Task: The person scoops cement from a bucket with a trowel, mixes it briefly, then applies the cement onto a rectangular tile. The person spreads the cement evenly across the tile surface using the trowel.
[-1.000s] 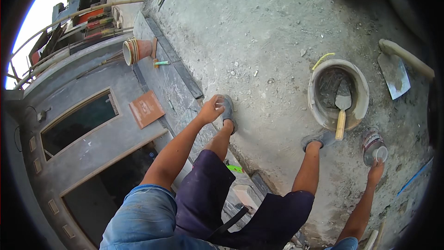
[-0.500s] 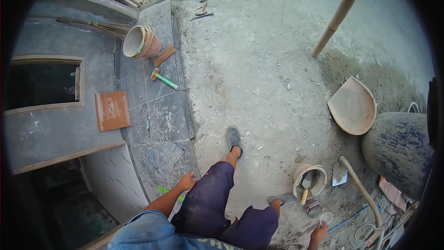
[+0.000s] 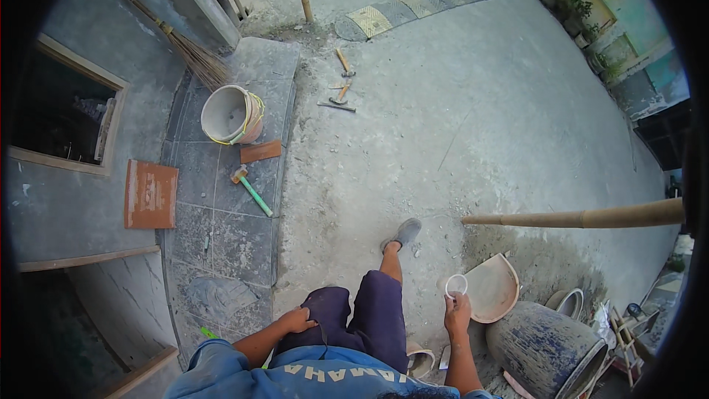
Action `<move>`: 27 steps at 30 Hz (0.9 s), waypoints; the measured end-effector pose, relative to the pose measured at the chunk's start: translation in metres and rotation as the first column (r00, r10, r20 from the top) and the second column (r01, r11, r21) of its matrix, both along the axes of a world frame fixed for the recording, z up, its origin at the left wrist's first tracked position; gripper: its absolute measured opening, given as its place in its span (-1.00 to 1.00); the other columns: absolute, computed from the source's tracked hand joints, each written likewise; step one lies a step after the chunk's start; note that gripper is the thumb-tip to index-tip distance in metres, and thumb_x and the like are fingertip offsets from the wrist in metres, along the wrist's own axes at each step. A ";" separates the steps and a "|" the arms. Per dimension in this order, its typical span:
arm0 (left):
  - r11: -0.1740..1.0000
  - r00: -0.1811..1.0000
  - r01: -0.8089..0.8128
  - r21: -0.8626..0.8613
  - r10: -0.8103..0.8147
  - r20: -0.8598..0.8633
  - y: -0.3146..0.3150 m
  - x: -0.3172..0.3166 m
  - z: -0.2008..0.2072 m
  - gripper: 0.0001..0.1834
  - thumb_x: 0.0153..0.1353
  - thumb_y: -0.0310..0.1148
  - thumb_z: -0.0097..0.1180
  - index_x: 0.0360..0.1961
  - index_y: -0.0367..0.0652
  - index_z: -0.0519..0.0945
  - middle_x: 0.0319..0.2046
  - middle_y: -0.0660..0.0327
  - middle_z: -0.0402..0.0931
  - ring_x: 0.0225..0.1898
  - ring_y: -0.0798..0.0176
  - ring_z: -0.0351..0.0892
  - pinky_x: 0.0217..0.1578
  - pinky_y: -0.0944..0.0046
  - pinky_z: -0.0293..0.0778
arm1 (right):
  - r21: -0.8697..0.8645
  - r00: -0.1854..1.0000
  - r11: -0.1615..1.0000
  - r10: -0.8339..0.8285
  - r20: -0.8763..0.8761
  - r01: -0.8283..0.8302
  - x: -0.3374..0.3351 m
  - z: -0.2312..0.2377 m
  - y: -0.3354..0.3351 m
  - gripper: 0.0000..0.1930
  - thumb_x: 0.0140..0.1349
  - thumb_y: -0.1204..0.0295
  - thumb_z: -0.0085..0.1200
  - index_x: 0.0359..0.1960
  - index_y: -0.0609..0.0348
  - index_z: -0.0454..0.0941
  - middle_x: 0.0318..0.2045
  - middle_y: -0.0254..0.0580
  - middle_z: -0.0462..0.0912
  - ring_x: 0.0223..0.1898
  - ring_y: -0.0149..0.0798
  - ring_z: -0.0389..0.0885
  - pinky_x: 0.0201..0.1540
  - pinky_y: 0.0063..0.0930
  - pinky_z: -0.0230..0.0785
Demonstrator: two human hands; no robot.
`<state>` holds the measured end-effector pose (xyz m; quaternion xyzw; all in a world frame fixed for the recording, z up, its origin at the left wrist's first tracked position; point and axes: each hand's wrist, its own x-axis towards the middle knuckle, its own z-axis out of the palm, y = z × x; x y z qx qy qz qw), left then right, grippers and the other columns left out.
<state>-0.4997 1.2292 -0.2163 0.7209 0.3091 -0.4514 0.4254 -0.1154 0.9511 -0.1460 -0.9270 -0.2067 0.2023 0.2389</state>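
Note:
My right hand (image 3: 457, 315) is closed round a small pale plastic cup (image 3: 457, 285), its round rim facing up. It is held out to the right, beside a curved, clay-coloured slab (image 3: 493, 290) on the ground. My left hand (image 3: 297, 320) lies against my purple shorts (image 3: 329, 305) at the thigh, fingers curled. Whether it pinches the cloth or anything else is hidden. A round-rimmed bucket (image 3: 421, 361) stands low near my legs, partly covered by my body.
A large dark barrel-like vessel (image 3: 543, 347) lies at the right, below a bamboo pole (image 3: 569, 219). On the tiled ledge (image 3: 244, 247) at left are a bucket (image 3: 235, 114), a green-handled mallet (image 3: 253, 193) and a brick-red tile piece (image 3: 261, 151). Hammers (image 3: 343, 93) lie ahead on concrete.
The view has swung round and up, showing more of the yard ahead. My right hand has lifted the cup forward from beside the bucket. I have stepped ahead; my left hand stays at my thigh.

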 end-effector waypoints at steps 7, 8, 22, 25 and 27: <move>0.833 0.834 -0.533 0.146 0.489 0.254 0.118 0.194 -0.044 -0.40 0.07 0.02 0.21 -0.02 -0.24 0.43 -0.03 -0.14 0.40 0.08 -0.12 0.37 0.08 0.06 0.33 | -0.044 0.918 0.921 0.390 0.066 -0.388 0.253 -0.049 0.259 -0.85 0.17 0.32 0.14 -0.26 0.05 0.58 -0.34 -0.05 0.55 -0.25 0.06 0.56 -0.23 -0.10 0.40; 0.820 0.821 -0.556 0.132 0.518 0.240 0.134 0.219 -0.045 -0.40 0.07 0.02 0.21 -0.02 -0.24 0.43 -0.03 -0.14 0.40 0.08 -0.12 0.37 0.08 0.06 0.33 | -0.056 0.882 0.886 0.463 0.082 -0.460 0.279 -0.054 0.302 -0.85 0.18 0.31 0.14 -0.27 0.04 0.58 -0.34 -0.05 0.55 -0.25 0.06 0.56 -0.23 -0.10 0.40; 0.424 0.459 -0.886 0.189 0.862 0.216 0.330 0.578 -0.150 -0.23 0.04 -0.05 0.26 0.23 -0.11 0.25 0.29 -0.16 0.08 0.32 -0.32 0.03 0.15 -0.43 0.11 | -0.140 0.301 0.320 0.943 0.140 -0.937 0.497 -0.214 0.826 -0.84 0.16 0.38 0.14 -0.23 0.07 0.58 -0.36 -0.09 0.53 -0.25 0.04 0.54 -0.24 -0.15 0.38; 0.342 0.354 -0.935 0.095 0.920 0.169 0.356 0.614 -0.173 -0.27 0.00 -0.08 0.30 0.16 -0.14 0.33 0.25 -0.14 0.16 0.27 -0.26 0.14 0.11 -0.32 0.24 | -0.152 0.196 0.207 0.977 0.083 -0.966 0.497 -0.282 0.898 -0.84 0.15 0.39 0.14 -0.22 0.07 0.58 -0.35 -0.10 0.54 -0.25 0.03 0.54 -0.23 -0.16 0.39; 0.210 0.237 -0.966 0.148 0.951 0.199 0.368 0.630 -0.172 -0.35 -0.08 -0.19 0.35 0.03 -0.21 0.40 0.16 -0.21 0.26 0.17 -0.24 0.28 0.11 -0.10 0.31 | -0.144 0.090 0.094 0.995 0.035 -0.985 0.491 -0.324 0.929 -0.83 0.15 0.39 0.15 -0.22 0.07 0.58 -0.36 -0.10 0.54 -0.25 0.03 0.54 -0.23 -0.17 0.39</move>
